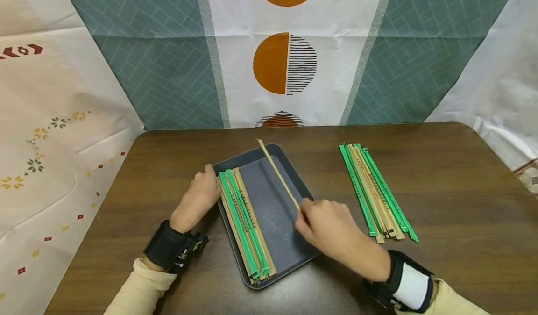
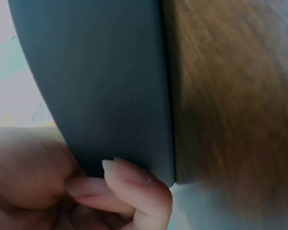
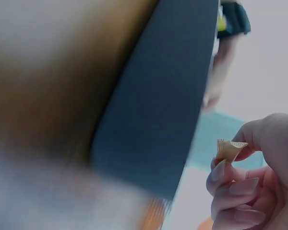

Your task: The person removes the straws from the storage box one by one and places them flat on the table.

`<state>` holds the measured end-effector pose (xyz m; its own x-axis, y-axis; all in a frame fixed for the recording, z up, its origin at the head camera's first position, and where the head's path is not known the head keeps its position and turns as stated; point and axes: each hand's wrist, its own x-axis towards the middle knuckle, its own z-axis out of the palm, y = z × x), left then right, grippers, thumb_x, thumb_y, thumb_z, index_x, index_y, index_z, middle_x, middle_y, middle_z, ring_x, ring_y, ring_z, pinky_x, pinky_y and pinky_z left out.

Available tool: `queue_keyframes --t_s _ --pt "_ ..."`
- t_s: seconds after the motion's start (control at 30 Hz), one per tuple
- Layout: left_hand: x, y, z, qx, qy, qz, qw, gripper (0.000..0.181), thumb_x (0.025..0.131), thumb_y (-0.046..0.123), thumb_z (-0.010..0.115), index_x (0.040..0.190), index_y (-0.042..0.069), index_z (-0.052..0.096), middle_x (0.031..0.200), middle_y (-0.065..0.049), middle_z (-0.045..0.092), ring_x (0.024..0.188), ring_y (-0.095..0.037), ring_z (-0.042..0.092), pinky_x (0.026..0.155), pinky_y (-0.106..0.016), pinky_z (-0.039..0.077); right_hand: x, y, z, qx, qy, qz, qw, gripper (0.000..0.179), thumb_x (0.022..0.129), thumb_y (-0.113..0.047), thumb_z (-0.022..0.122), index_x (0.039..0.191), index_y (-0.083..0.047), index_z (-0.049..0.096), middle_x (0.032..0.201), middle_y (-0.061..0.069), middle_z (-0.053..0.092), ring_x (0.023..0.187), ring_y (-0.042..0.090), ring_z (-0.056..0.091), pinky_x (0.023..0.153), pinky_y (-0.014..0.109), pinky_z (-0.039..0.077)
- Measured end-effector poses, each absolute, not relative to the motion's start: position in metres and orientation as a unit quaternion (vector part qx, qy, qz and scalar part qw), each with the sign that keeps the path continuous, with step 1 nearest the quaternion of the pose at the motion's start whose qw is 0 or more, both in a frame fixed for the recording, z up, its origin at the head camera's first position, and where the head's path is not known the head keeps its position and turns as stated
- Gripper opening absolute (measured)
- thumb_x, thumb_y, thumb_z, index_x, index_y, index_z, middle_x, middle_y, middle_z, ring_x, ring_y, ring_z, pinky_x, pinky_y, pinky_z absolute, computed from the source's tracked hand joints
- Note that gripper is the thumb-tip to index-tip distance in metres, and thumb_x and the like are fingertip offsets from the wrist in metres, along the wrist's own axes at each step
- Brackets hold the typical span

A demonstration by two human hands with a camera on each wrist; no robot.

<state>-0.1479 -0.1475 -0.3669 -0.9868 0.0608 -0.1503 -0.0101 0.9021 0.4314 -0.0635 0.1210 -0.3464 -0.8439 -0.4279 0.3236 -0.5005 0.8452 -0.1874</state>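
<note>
A dark grey rectangular tray (image 1: 277, 221) lies at an angle on the table. My left hand (image 1: 203, 189) grips its far left corner; the left wrist view shows curled fingers (image 2: 139, 184) at the tray's outer wall. Over the tray's right side, my right hand (image 1: 329, 224) pinches a long thin tan paper-wrapped stick (image 1: 277, 172) near its lower end, and it slants up to the far left. Its crimped wrapper end (image 3: 229, 149) shows in the right wrist view. The wrapper hides what is inside. Several green and tan wrapped sticks (image 1: 244, 226) lie lengthwise along the tray's left side.
To the right of the tray, a loose bundle of green and tan wrapped sticks (image 1: 376, 193) lies on the brown wooden table (image 1: 458, 203). A patterned cloth (image 1: 172, 72) hangs behind the table's far edge. More light cloth (image 1: 63, 132) hangs at the left.
</note>
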Motion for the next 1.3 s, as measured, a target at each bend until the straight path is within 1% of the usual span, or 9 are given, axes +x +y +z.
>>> queue_keyframes --t_s 0.1,0.23,0.4,0.5,0.63,0.73,0.9,1.13,1.3 --pt "-0.148 -0.149 -0.367 0.015 0.973 0.218 0.076 0.035 0.096 0.001 0.032 0.126 -0.018 0.03 0.05 -0.007 0.033 0.038 -0.019 0.035 0.038 -0.027 0.022 -0.07 0.153 -0.343 0.215 -0.958 0.12 0.148 0.021 0.077 -0.013 0.058 0.06 -0.015 0.046 0.044 -0.008 0.034 0.038 0.006 0.032 0.03 0.025 0.029" --pt "-0.147 -0.15 -0.369 0.022 0.974 0.214 0.073 0.036 0.096 0.001 0.032 0.126 -0.018 0.03 0.049 -0.006 0.032 0.037 -0.017 0.032 0.038 -0.026 0.02 -0.072 0.199 -0.343 0.171 -0.971 0.088 0.145 0.021 0.078 -0.013 0.056 0.06 -0.014 0.046 0.045 -0.005 0.036 0.039 0.011 0.035 0.031 0.032 0.034" --pt "-0.145 -0.151 -0.369 0.019 0.975 0.211 0.07 0.037 0.097 0.002 0.032 0.127 -0.018 0.03 0.048 -0.005 0.03 0.037 -0.016 0.029 0.038 -0.026 0.019 -0.068 0.244 -0.35 0.122 -0.987 0.056 0.094 0.029 0.084 -0.011 0.05 0.058 -0.013 0.039 0.047 -0.002 0.03 0.039 0.012 0.031 0.034 0.029 0.026" --pt "-0.144 -0.151 -0.369 0.024 0.976 0.21 0.062 0.037 0.097 0.002 0.033 0.127 -0.019 0.03 0.048 -0.004 0.029 0.037 -0.016 0.028 0.039 -0.026 0.018 -0.065 0.259 -0.358 0.105 -0.99 0.048 0.079 0.031 0.085 -0.011 0.047 0.057 -0.013 0.035 0.047 -0.003 0.027 0.039 0.012 0.029 0.035 0.028 0.023" --pt "-0.141 -0.153 -0.37 0.038 0.977 0.207 0.047 0.035 0.096 0.001 0.033 0.125 -0.019 0.033 0.048 -0.004 0.028 0.037 -0.015 0.026 0.039 -0.027 0.017 -0.061 0.268 -0.366 0.105 -0.991 0.047 0.076 0.032 0.084 -0.01 0.047 0.056 -0.013 0.033 0.048 -0.004 0.024 0.041 0.011 0.026 0.036 0.027 0.021" --pt "-0.141 -0.153 -0.371 0.034 0.974 0.215 0.055 0.034 0.096 0.001 0.031 0.125 -0.019 0.032 0.049 -0.004 0.028 0.037 -0.016 0.027 0.039 -0.027 0.018 -0.06 0.269 -0.368 0.108 -0.991 0.046 0.067 0.033 0.086 -0.013 0.048 0.057 -0.013 0.033 0.048 -0.004 0.023 0.041 0.01 0.025 0.036 0.026 0.02" --pt "-0.143 -0.152 -0.371 0.026 0.972 0.222 0.066 0.033 0.096 0.001 0.029 0.123 -0.018 0.032 0.05 -0.005 0.03 0.039 -0.016 0.03 0.039 -0.027 0.019 -0.06 0.268 -0.368 0.1 -0.992 0.042 0.06 0.037 0.091 -0.023 0.049 0.057 -0.015 0.037 0.045 -0.003 0.03 0.037 0.012 0.032 0.033 0.028 0.024" --pt "-0.145 -0.15 -0.369 0.026 0.973 0.221 0.065 0.032 0.096 0.002 0.028 0.122 -0.018 0.033 0.05 -0.005 0.031 0.039 -0.017 0.033 0.038 -0.027 0.021 -0.06 0.268 -0.367 0.097 -0.992 0.04 0.069 0.037 0.091 -0.025 0.051 0.057 -0.014 0.037 0.044 -0.002 0.032 0.036 0.015 0.034 0.032 0.03 0.025" --pt "-0.147 -0.149 -0.368 0.02 0.973 0.217 0.073 0.033 0.097 0.003 0.029 0.123 -0.018 0.031 0.051 -0.006 0.031 0.039 -0.017 0.033 0.039 -0.027 0.021 -0.065 0.255 -0.364 0.108 -0.988 0.045 0.096 0.037 0.088 -0.024 0.055 0.057 -0.015 0.038 0.043 -0.002 0.033 0.035 0.014 0.034 0.031 0.029 0.024"
